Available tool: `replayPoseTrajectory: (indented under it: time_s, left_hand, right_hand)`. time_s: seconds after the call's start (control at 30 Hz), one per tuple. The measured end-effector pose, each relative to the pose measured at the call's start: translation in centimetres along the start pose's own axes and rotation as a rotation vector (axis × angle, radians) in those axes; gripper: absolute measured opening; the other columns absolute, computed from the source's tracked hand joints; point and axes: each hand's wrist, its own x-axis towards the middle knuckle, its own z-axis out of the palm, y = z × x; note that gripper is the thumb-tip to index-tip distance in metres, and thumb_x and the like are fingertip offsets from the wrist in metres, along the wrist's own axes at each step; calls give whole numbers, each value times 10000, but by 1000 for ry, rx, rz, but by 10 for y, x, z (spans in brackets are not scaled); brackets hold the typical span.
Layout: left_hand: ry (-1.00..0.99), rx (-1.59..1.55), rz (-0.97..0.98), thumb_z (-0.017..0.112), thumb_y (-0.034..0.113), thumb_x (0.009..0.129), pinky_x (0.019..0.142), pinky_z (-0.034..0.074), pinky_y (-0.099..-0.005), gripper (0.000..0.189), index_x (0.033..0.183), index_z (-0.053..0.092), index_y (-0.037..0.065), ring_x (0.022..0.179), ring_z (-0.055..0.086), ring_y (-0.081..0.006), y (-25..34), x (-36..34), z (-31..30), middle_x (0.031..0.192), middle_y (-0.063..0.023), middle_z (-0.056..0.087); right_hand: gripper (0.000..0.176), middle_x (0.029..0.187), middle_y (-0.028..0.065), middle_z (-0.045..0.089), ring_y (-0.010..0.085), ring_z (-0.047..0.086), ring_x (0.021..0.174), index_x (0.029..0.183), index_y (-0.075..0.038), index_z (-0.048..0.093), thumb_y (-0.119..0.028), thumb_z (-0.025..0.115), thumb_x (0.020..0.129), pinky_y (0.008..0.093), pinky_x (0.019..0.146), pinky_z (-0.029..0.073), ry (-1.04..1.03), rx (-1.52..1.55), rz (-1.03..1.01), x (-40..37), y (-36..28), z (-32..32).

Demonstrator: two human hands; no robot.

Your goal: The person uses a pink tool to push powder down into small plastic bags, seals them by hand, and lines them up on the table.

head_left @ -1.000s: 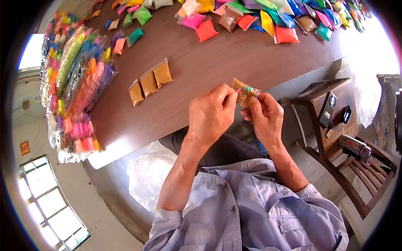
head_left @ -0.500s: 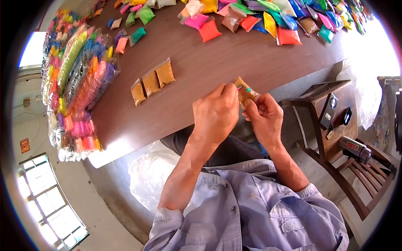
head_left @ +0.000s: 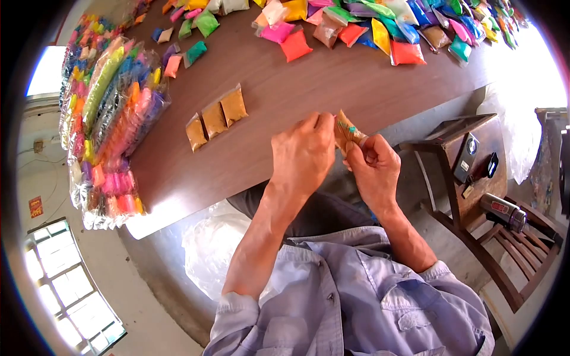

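Observation:
A small clear packet of brown clay (head_left: pixel 342 132), with green bits on its face, is held up beyond the table's near edge. My right hand (head_left: pixel 375 169) pinches its lower right side between thumb and curled fingers. My left hand (head_left: pixel 304 153) is closed, its fingertips right at the packet's left edge and a speck of pink showing beside them; I cannot tell what is in that pinch. Three similar brown packets, the middle one (head_left: pixel 214 118) among them, lie in a row on the table to the left.
Long clear bags of colourful packets (head_left: pixel 122 113) are stacked at the table's left end. Loose bright packets (head_left: pixel 407 53) heap along the far side. To the right stand a wooden stool (head_left: pixel 442 133) with a dark device (head_left: pixel 466 157) and a chair bearing a metal flask (head_left: pixel 503 212).
My left fingertips have shifted slightly left and up, off the packet's face to its edge. The packet has turned a little, and more of its brown face shows.

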Motion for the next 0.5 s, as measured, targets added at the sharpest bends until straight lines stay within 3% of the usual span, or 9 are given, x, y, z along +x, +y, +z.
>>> replayPoseTrajectory:
  time_s: [0.13, 0.37, 0.5]
  left_hand:
    - [24, -35, 25, 720, 92, 949, 615, 531, -448, 149, 835, 627, 71, 717, 691, -340, 5, -5, -3, 797, -79, 677]
    - [25, -8, 46, 731, 98, 936, 612, 527, -445, 149, 826, 632, 78, 709, 683, -336, 3, 0, -3, 784, -70, 669]
    - [4, -71, 42, 730, 97, 936, 610, 527, -444, 155, 821, 626, 84, 706, 681, -333, 13, -7, -5, 774, -65, 660]
  right_hand:
    - [224, 664, -56, 533, 3, 445, 641, 814, -5, 549, 2, 737, 935, 216, 544, 379, 30, -8, 12, -1, 4, -1]
    - [216, 668, -56, 529, -4, 438, 654, 818, -7, 550, 4, 735, 929, 211, 552, 385, 25, 76, 0, 0, 4, 3]
    - [210, 668, -55, 530, -4, 444, 660, 821, -9, 552, 6, 731, 930, 206, 559, 391, 13, -22, -43, 0, -2, 0]
